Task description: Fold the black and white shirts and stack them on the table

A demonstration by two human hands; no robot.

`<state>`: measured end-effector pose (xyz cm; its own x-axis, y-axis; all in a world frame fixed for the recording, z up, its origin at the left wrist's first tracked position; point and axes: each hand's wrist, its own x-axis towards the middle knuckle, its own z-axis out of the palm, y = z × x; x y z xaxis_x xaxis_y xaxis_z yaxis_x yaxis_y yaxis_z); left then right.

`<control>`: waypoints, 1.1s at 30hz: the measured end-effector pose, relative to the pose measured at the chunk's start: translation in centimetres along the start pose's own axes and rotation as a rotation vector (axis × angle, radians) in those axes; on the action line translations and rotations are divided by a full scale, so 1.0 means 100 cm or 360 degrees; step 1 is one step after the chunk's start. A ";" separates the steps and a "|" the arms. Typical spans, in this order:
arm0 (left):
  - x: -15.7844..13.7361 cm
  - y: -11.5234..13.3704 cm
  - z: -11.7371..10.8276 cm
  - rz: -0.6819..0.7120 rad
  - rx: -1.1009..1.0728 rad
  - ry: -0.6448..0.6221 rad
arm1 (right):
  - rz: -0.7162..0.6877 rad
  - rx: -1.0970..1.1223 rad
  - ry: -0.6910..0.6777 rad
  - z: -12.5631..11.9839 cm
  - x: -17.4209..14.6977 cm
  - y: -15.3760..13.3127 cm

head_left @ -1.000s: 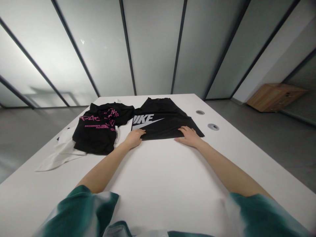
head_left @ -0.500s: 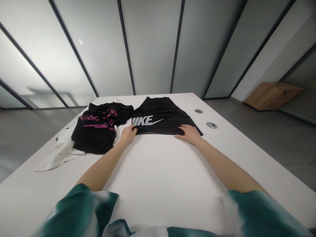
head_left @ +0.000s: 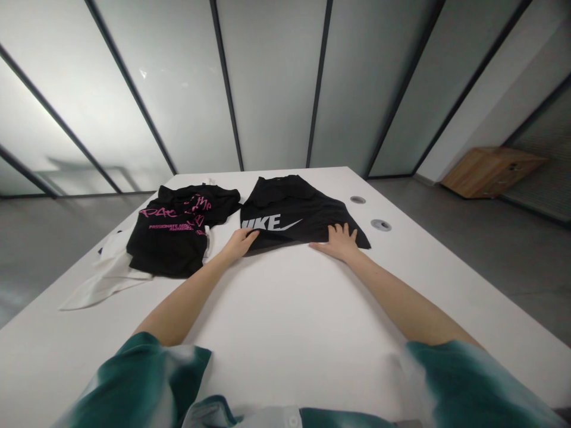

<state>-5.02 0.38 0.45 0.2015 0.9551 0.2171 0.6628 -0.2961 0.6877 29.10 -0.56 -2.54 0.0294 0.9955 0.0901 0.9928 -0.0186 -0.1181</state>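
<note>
A black T-shirt point(head_left: 289, 205) with white NIKE lettering and a swoosh lies on the white table, its neckline toward the far edge. My left hand point(head_left: 241, 242) pinches the near left part of the cloth, which is raised in a fold over the first letters. Spread flat on the near right part of the shirt is my right hand point(head_left: 339, 241), fingers apart and thumb pointing left along the hem. Wrinkles run across the shirt's upper half.
To the left lies another black T-shirt point(head_left: 167, 246) with pink print, partly on top of white cloth point(head_left: 104, 279). Two round grommets point(head_left: 380, 225) sit in the white table point(head_left: 285, 333) on the right. Beyond stand frosted glass panels and a wooden cabinet point(head_left: 493, 171).
The NIKE shirt's near left part has shifted right and slightly toward me with my left hand, and its upper half has wrinkled. My right hand's fingers have spread wider.
</note>
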 end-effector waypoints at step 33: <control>0.005 -0.027 -0.012 -0.0090 0.0186 0.0175 | -0.0189 -0.0061 0.0180 -0.023 0.010 0.049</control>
<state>-7.54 1.64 -0.46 0.0858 0.9620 0.2593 0.7516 -0.2333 0.6170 34.27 0.12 -0.72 -0.0776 0.9741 0.2123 0.9937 0.0927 -0.0622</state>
